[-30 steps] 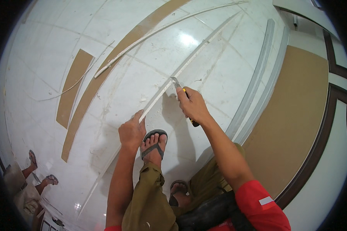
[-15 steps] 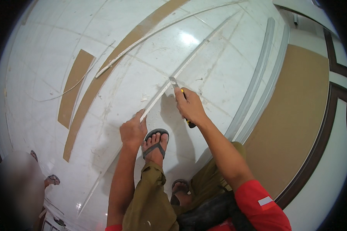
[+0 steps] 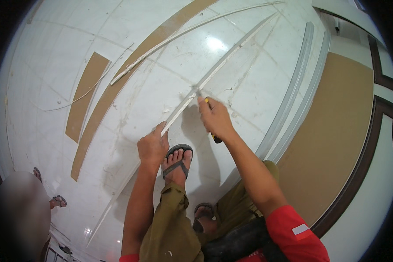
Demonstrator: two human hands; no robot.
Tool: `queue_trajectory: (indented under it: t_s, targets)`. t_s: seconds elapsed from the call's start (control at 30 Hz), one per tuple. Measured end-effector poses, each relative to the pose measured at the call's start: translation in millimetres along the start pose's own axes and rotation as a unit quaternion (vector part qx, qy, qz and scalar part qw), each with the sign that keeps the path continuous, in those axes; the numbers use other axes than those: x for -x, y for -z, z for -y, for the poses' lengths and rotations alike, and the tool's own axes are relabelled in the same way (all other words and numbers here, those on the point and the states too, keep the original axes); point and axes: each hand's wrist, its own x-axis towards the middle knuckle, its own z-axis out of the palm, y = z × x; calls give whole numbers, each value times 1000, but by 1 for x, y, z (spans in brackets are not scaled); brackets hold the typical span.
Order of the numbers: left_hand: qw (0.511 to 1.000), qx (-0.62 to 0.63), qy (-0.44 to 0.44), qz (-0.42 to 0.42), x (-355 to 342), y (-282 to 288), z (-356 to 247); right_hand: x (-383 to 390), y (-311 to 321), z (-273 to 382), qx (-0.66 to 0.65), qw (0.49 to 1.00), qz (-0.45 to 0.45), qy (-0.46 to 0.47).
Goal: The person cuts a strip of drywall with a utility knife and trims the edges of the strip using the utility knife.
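A long narrow white strip (image 3: 177, 112), like a board cut on edge, runs from the lower left to the far upper right. My left hand (image 3: 153, 145) is closed round it just beyond my sandalled foot (image 3: 177, 163). In my right hand (image 3: 216, 117) is a utility knife (image 3: 207, 104) with a yellow and black handle, gripped in a fist. Its blade end meets the strip's edge a little farther along from the left hand, and is slightly blurred. Beneath the knife, my arm's shadow falls on the tiles.
Brown strips (image 3: 88, 94) and a thin white offcut (image 3: 161, 45) lie at the left. Grey metal channels (image 3: 288, 96) stretch along the right, beside a large brown board (image 3: 332, 131) against the wall. A person's sandalled foot (image 3: 58, 201) shows at the lower left.
The knife's blade end has shifted slightly along the strip and looks more blurred. The left hand keeps its hold; the view has moved a little.
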Motion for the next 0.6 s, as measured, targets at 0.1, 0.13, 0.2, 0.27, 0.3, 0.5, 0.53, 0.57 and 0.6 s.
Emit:
queue_trajectory:
  t_s: [0.1,0.13,0.2,0.27,0.3,0.5,0.53,0.57,0.6]
  targets:
    - [1000,-10,10,9,0,-2,-1,10,-4,-7,25,999,10,25]
    - [1000,-4,-3,0,0,-2,1,12,-3,-5,44,999,20,13]
    - [1000,3,-15,-7,1,-2,3,-2,2,3,24,1000,-9,0]
    - [1000,-11,-10,4,0,-1,2,-1,3,2,4,999,-39,-15]
    - [1000,-11,-9,2,0,-2,3,5,2,0,20,999,-25,-11]
    - [1000,-12,-8,1,1,-4,3,2,5,-3,-51,998,-21,-11]
    - [1000,-13,-8,2,0,-3,3,5,-2,-9,11,999,-8,35]
    - [1000,-14,-8,4,0,-3,3,8,-9,-14,74,994,4,81]
    - [1000,-15,-6,3,0,-3,3,10,-13,-16,75,994,6,82]
